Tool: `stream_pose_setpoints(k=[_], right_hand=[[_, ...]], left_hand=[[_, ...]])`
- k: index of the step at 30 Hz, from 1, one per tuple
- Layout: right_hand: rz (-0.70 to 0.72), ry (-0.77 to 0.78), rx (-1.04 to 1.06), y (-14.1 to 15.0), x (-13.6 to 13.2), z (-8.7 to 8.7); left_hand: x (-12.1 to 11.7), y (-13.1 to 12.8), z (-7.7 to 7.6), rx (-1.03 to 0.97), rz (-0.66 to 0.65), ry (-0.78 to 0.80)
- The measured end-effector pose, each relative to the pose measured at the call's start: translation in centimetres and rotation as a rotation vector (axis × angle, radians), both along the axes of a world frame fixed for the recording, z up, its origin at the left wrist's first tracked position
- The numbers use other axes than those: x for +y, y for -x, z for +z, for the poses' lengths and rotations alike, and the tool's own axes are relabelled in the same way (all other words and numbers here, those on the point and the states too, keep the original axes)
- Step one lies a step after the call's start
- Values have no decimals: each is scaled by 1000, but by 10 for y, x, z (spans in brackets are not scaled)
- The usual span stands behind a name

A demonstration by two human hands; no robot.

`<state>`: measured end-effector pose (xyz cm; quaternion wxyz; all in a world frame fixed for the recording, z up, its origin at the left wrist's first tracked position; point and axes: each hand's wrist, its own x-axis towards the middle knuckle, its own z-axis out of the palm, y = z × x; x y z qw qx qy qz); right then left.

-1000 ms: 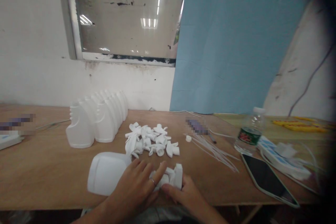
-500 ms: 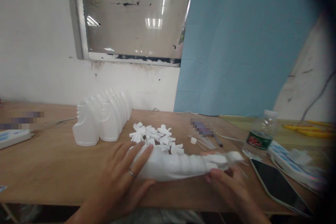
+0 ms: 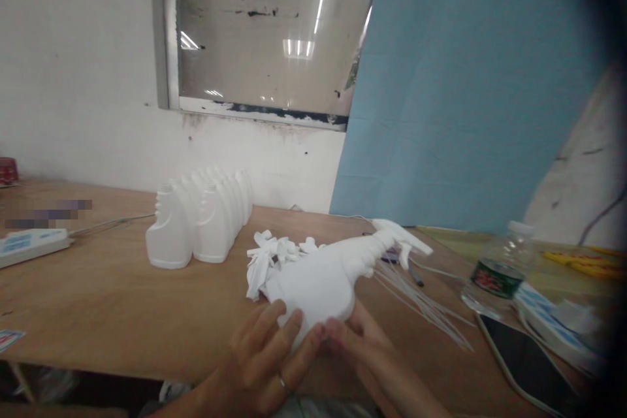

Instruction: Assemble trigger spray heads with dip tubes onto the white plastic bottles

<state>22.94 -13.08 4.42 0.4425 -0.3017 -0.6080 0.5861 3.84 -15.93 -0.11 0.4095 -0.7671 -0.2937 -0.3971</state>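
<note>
A white spray bottle [image 3: 316, 281] is tilted in front of me, its trigger head [image 3: 396, 238] fitted on the neck and pointing to the upper right. My left hand [image 3: 274, 353] grips the bottle's base from the left, a ring on one finger. On the base's right side my right hand [image 3: 365, 346] holds on too, its thumb in front and its other fingers partly hidden behind the bottle. Just beyond lies a heap of white trigger sprayer heads [image 3: 274, 251], partly covered by the bottle.
Rows of white bottles without heads [image 3: 169, 228] stand at the back left. To the right are thin white tubes [image 3: 421, 307], a water bottle [image 3: 497, 274], a phone [image 3: 526, 362] and a power strip [image 3: 558, 326]. Another power strip [image 3: 34, 245] lies far left.
The spray bottle has gone from lying sideways to slanting up and away, its head now at the far end. My right hand has moved from the head to the base.
</note>
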Motion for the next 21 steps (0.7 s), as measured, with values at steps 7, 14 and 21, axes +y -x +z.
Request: stream_pose_setpoints(k=[7, 14, 21], right_hand=[[-473, -315, -144, -29, 160, 28], [-654, -355, -530, -47, 295, 21], [-732, -329, -643, -32, 364, -7]], left_hand=[[6, -12, 11, -52, -75, 453], [20, -3, -6, -131, -7, 732], [58, 5, -55, -249, -37, 462]])
